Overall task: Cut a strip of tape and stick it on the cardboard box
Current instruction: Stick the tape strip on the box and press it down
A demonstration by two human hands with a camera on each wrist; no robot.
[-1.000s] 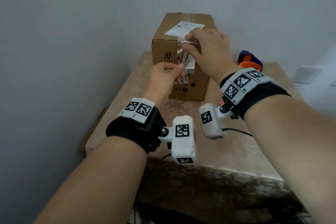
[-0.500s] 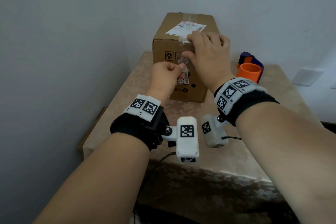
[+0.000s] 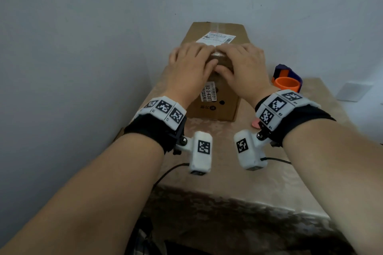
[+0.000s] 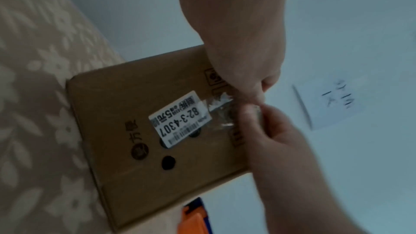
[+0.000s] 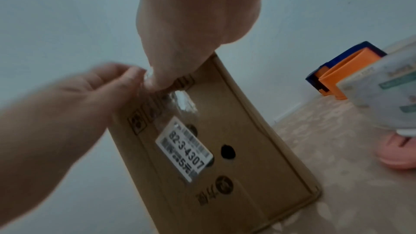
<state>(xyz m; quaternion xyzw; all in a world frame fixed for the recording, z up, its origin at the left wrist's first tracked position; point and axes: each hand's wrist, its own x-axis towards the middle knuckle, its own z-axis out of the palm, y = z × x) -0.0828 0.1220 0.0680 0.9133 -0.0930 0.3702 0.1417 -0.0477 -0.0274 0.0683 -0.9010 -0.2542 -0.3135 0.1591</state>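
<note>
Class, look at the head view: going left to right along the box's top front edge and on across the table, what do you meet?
left hand → right hand → orange tape dispenser

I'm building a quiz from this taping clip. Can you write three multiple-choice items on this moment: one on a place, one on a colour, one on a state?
1. Where does the cardboard box stand?
A. on the floor
B. on the patterned table, by the wall
C. on a chair

2. What colour is the tape roll's core to the right of the box?
A. orange
B. green
C. white

3. What are the left hand and the right hand doing?
A. hanging idle at the sides
B. lifting the box off the table
C. resting on the box's top front edge, over the clear tape strip

Answers: 1 B, the box sits on the table at the wall. 2 A, the ring is plainly orange. 3 C, both hands lie on the edge, with crinkled tape running down the front face.
</note>
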